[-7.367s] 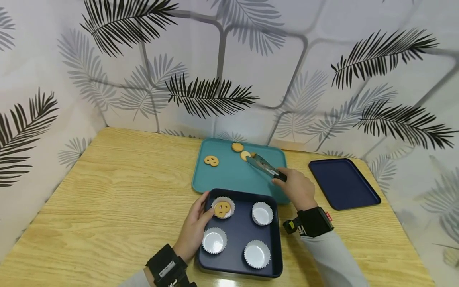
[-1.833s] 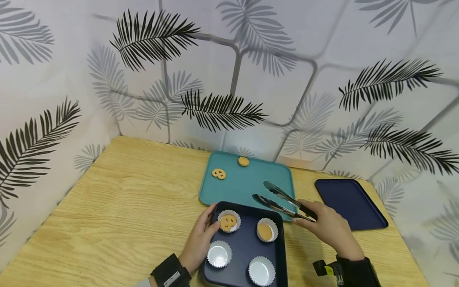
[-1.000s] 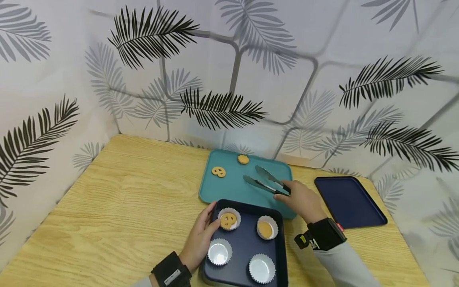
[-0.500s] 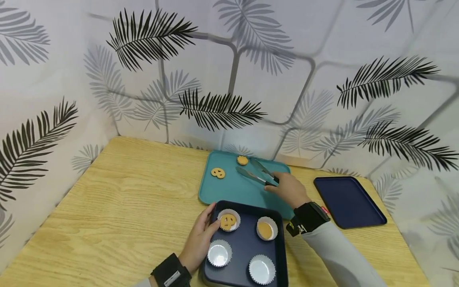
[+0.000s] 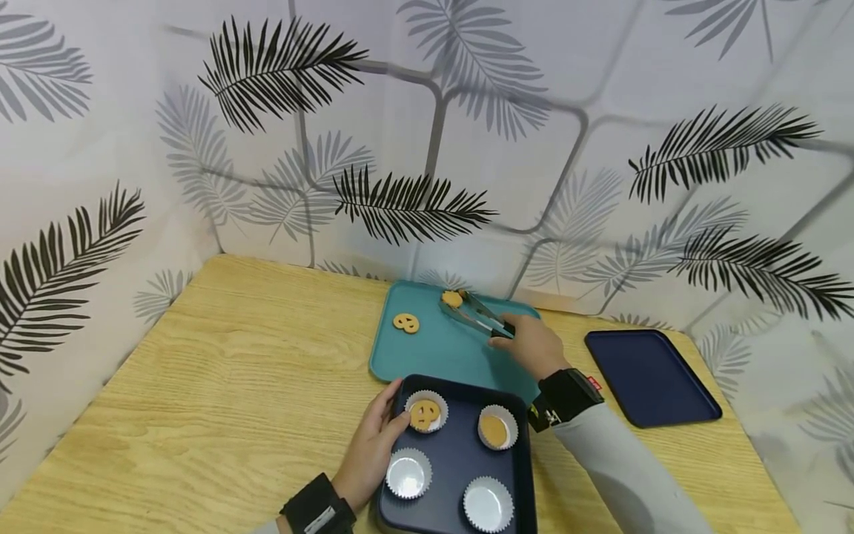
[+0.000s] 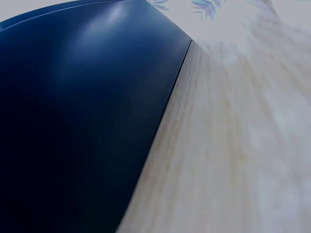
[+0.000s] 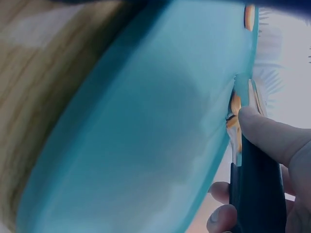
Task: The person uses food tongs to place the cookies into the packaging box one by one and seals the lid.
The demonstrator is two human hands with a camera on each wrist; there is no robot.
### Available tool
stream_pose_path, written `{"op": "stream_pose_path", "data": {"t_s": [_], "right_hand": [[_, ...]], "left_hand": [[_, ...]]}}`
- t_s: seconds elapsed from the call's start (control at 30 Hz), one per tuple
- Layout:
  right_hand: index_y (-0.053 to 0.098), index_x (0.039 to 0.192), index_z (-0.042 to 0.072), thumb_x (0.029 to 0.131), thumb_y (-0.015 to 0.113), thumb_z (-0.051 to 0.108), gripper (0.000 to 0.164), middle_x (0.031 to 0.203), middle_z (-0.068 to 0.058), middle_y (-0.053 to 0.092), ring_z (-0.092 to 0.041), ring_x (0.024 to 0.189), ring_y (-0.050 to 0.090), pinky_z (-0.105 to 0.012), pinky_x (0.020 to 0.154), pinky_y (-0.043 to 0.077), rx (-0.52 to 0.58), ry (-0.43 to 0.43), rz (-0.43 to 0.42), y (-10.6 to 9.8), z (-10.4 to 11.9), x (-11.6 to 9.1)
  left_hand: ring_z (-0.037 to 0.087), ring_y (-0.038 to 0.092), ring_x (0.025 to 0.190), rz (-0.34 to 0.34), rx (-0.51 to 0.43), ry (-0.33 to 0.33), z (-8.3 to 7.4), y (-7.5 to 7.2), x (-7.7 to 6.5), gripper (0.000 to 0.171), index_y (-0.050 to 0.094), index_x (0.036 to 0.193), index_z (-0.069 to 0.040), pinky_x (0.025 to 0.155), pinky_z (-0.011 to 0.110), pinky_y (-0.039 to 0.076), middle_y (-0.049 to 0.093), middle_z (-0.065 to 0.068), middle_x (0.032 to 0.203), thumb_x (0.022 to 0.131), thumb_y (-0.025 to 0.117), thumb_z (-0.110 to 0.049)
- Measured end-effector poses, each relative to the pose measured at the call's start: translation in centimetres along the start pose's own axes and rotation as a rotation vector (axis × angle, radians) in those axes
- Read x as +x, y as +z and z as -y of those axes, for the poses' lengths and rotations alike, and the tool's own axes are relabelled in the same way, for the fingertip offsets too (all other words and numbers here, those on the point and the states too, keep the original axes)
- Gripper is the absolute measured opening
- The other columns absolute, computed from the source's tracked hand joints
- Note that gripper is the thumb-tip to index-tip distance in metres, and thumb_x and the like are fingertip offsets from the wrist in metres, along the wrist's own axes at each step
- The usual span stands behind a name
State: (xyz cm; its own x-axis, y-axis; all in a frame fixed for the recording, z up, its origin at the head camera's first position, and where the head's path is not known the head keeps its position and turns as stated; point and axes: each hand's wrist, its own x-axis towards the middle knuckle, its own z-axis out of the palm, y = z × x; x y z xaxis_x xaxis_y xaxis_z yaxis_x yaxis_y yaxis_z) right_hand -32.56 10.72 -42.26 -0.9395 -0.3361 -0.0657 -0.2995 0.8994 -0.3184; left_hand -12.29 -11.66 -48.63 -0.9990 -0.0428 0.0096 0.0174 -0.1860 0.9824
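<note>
My right hand point(image 5: 535, 347) grips a pair of tongs point(image 5: 472, 322) over the teal tray point(image 5: 440, 356). The tongs' tips stand on both sides of a scalloped cookie point(image 5: 451, 298) near the tray's far edge. In the right wrist view, my thumb presses along the dark handle of the tongs point(image 7: 262, 189). My left hand point(image 5: 367, 452) holds the left wall of a deep navy baking pan point(image 5: 454, 445), thumb over the rim. Two paper cups in the pan hold cookies: a pretzel-shaped cookie point(image 5: 424, 415) and a plain round cookie point(image 5: 493, 430). The left wrist view shows only the pan's outer wall point(image 6: 87, 107) beside the table.
Another pretzel-shaped cookie point(image 5: 405, 322) lies at the teal tray's left. Two bare paper cups, a left one point(image 5: 409, 473) and a right one point(image 5: 488, 504), sit in the pan's near half. A flat navy tray point(image 5: 654, 378) lies at the right. A patterned curtain point(image 5: 427, 133) hangs behind the wooden table point(image 5: 233, 386).
The plain round cookie went from the teal tray into the pan's upper right cup. Since then my right hand has carried the spread tongs back, up and left, around the scalloped cookie.
</note>
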Motion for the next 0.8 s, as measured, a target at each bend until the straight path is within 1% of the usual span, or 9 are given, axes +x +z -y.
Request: {"op": "stream_pose_path", "data": {"t_s": [0.07, 0.2, 0.4, 0.57, 0.67, 0.8], "right_hand": [[0.057, 0.136, 0.017, 0.086, 0.071, 0.042, 0.058, 0.102, -0.010, 0.065, -0.021, 0.066, 0.053, -0.030, 0.048, 0.036, -0.015, -0.003, -0.012, -0.1, -0.2, 0.0], [0.056, 0.137, 0.019, 0.086, 0.071, 0.042, 0.058, 0.112, -0.011, 0.066, -0.019, 0.066, 0.055, -0.030, 0.048, 0.039, -0.046, -0.012, -0.029, -0.1, -0.4, -0.1], [0.060, 0.133, 0.020, 0.085, 0.072, 0.040, 0.053, 0.110, -0.011, 0.068, -0.019, 0.064, 0.056, -0.030, 0.047, 0.040, -0.102, -0.024, -0.070, -0.2, -0.3, -0.7], [0.059, 0.135, 0.020, 0.086, 0.072, 0.040, 0.055, 0.119, -0.015, 0.066, -0.019, 0.061, 0.056, -0.030, 0.045, 0.040, -0.125, -0.031, -0.098, 0.2, -0.6, -0.9], [0.059, 0.134, 0.020, 0.086, 0.071, 0.040, 0.054, 0.113, -0.015, 0.066, -0.017, 0.057, 0.053, -0.029, 0.044, 0.038, -0.156, -0.059, -0.125, 0.5, -0.8, -1.0], [0.063, 0.129, 0.021, 0.084, 0.073, 0.040, 0.050, 0.096, -0.010, 0.065, -0.015, 0.050, 0.046, -0.028, 0.041, 0.033, -0.205, -0.138, -0.199, 0.7, -1.0, -1.3]], "left_hand": [[0.029, 0.015, 0.147, 0.001, 0.000, -0.001, 0.0, 0.0, 0.0, 0.057, 0.025, 0.153, -0.006, 0.119, 0.045, 0.015, 0.020, 0.016, 0.159, 0.101, 0.048, -0.014], [0.029, 0.016, 0.147, 0.002, 0.002, 0.005, 0.0, 0.0, 0.0, 0.056, 0.025, 0.152, -0.006, 0.120, 0.045, 0.015, 0.020, 0.016, 0.159, 0.102, 0.048, -0.013], [0.030, 0.017, 0.147, -0.006, 0.018, 0.002, 0.2, 0.1, 0.0, 0.055, 0.026, 0.152, -0.005, 0.120, 0.045, 0.015, 0.021, 0.016, 0.158, 0.101, 0.047, -0.012], [0.030, 0.017, 0.147, -0.004, 0.014, 0.003, 0.2, 0.2, -0.1, 0.055, 0.026, 0.152, -0.004, 0.120, 0.045, 0.015, 0.020, 0.017, 0.158, 0.101, 0.047, -0.012], [0.030, 0.016, 0.147, -0.002, 0.012, 0.004, 0.3, 0.2, 0.0, 0.056, 0.025, 0.152, -0.005, 0.119, 0.045, 0.015, 0.020, 0.017, 0.158, 0.102, 0.047, -0.012], [0.029, 0.017, 0.147, -0.012, 0.028, 0.001, 0.5, 0.0, 0.0, 0.056, 0.026, 0.152, -0.006, 0.119, 0.044, 0.017, 0.021, 0.015, 0.158, 0.101, 0.048, -0.013]]}}
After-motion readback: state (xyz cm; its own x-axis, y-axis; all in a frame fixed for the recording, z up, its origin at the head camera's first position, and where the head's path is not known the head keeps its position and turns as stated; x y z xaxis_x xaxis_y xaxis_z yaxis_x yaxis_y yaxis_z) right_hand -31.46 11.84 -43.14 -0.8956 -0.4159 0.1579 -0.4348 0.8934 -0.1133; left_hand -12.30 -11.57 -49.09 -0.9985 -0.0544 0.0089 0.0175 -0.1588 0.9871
